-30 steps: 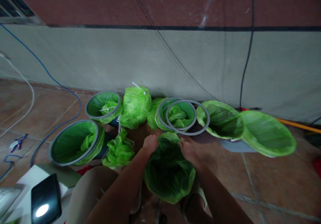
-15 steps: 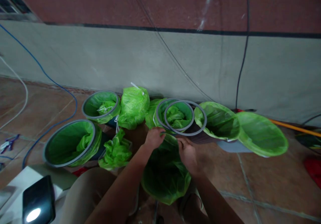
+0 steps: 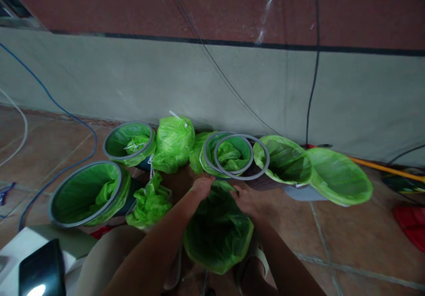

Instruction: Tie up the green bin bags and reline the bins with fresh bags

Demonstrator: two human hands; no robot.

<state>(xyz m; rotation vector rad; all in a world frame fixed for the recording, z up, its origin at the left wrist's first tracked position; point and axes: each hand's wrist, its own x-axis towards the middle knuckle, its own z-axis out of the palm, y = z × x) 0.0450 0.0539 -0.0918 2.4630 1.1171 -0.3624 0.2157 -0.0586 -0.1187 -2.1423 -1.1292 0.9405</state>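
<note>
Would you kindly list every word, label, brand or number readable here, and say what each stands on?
There is no readable text anywhere in this view.
Green bag in front: no legible print.
Phone: a bright glare, no legible writing.
White box: nothing legible.

Left hand (image 3: 202, 189), right hand (image 3: 245, 200): bare fingers
Forearms (image 3: 154, 251): bare, slim
Leg covering (image 3: 111, 260): plain beige cloth, rounded at the knee, left of the open round bag of translucent green plastic (image 3: 219, 260)
Right footwear (image 3: 264, 261): pale curved edge, just right of the bag; type unclear
</note>
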